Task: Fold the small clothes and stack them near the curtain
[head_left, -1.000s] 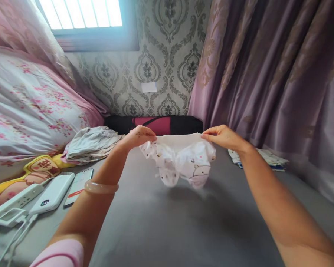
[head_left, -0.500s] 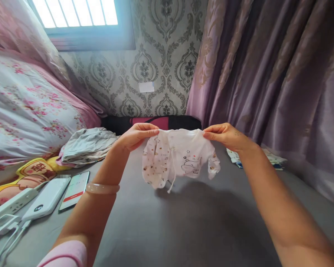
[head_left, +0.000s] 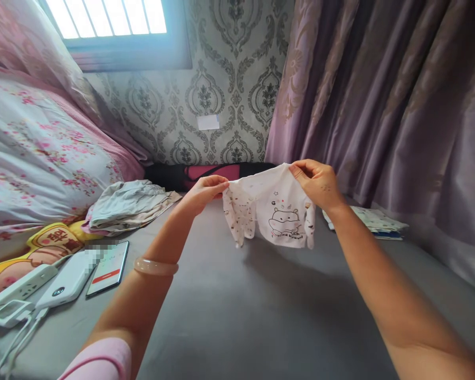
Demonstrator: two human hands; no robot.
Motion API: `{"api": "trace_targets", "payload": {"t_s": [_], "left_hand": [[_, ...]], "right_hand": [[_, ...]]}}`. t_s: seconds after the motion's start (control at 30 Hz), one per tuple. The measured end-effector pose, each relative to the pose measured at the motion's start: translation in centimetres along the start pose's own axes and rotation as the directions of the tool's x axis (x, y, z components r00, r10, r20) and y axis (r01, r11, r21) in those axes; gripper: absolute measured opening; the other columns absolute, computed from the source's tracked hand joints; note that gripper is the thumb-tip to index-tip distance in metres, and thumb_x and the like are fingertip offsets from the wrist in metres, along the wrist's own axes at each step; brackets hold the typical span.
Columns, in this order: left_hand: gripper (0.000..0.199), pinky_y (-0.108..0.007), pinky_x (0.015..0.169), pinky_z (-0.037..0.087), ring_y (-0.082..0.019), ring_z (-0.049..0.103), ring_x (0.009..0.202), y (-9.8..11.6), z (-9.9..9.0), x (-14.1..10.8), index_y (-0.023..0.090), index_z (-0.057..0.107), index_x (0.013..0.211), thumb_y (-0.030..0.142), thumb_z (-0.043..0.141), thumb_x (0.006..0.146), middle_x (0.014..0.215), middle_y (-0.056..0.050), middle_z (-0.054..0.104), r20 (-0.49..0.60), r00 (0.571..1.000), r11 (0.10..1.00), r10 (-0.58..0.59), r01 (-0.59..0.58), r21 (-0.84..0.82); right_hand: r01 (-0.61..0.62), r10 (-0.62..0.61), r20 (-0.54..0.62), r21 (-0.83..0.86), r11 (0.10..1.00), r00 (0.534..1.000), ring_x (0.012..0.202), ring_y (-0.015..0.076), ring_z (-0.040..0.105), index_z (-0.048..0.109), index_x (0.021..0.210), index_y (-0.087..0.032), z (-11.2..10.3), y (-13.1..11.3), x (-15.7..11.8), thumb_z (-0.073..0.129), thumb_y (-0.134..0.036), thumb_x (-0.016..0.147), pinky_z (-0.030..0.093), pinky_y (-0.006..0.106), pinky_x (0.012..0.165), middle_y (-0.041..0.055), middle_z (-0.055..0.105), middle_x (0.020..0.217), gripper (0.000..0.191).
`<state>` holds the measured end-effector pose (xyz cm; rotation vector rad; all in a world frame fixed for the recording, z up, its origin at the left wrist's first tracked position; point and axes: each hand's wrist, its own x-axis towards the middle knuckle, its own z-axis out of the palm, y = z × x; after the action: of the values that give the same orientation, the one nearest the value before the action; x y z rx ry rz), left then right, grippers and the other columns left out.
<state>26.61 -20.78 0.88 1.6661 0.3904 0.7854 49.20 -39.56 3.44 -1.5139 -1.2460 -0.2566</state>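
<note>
A small white baby shirt hangs in the air between my two hands. It has a line-drawn animal on the front and small brown prints on the sleeves. My left hand pinches one upper corner between thumb and fingers. At the other upper corner, slightly higher, my right hand is closed on the cloth. The shirt's lower edge hangs free over the grey sheet, where its shadow falls.
Folded grey clothes lie at the left, and a small folded pile at the right. Near my left forearm are a phone, a white power bank, a power strip with cables and a yellow cushion. Curtains hang at right.
My right hand has risen, pulling that corner of the shirt up. My left hand has shifted slightly right. The shirt front now hangs flatter and its animal print shows more fully.
</note>
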Motion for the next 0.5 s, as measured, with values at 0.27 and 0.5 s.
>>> {"api": "trace_targets", "payload": {"t_s": [0.27, 0.5], "left_hand": [[0.014, -0.022, 0.058, 0.033, -0.01, 0.043, 0.06, -0.7, 2.6, -0.6, 0.02, 0.053, 0.084, 0.034, 0.053, 0.084, 0.066, 0.004, 0.048, -0.228, 0.94, 0.922, 0.254, -0.164, 0.351], [0.017, -0.023, 0.067, 0.037, -0.014, 0.05, 0.072, 1.4, 2.7, -4.5, 0.021, 0.056, 0.097, 0.034, 0.048, 0.091, 0.076, 0.0, 0.055, -0.279, 0.815, 0.736, 0.508, -0.242, 0.632]], "right_hand": [[0.19, -0.201, -0.006, -0.296, 0.936, 0.98, 0.094, 0.0249, 0.063, 0.069, 0.099, -0.027, -1.1, -3.9, -1.0, 0.047, -0.055, 0.092, 0.048, 0.039, 0.083, 0.0068, 0.07, 0.098, 0.036], [0.288, -0.285, 0.059, -0.331, 0.899, 0.957, 0.091, 0.0239, 0.064, 0.07, 0.097, -0.028, -2.7, -5.6, -3.1, 0.047, -0.049, 0.094, 0.048, 0.039, 0.081, 0.0059, 0.069, 0.094, 0.031]]}}
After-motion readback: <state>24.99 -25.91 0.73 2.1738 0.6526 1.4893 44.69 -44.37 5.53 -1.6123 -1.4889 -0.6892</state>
